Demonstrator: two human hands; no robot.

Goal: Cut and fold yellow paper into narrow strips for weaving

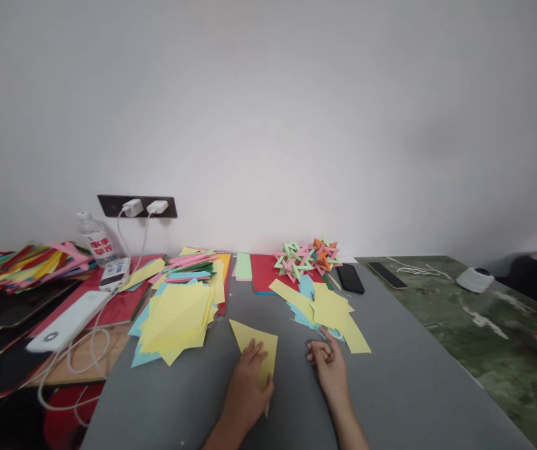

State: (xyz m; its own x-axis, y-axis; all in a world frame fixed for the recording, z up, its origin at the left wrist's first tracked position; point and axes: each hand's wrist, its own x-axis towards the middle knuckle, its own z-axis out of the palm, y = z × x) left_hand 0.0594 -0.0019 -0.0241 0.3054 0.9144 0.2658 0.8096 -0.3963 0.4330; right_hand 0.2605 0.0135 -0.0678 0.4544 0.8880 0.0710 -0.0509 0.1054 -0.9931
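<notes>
The yellow sheet [269, 351] lies on the grey tabletop [291, 406] beneath my left hand [248, 382], fingers resting open over it; even pressure should stop it skewing. My right hand [330, 364] sits apart, half curled; whether it pinches anything, I can't tell.

Indoor papercraft workspace. Within the view, grey tabletop [291, 406] bore yellow paper sheet [271, 353] at six o'clock, paper-square stack [174, 319] at eight, folded-paper star models [306, 256] at four; wall-mounted socket strip [145, 201] sat at nine.
</notes>
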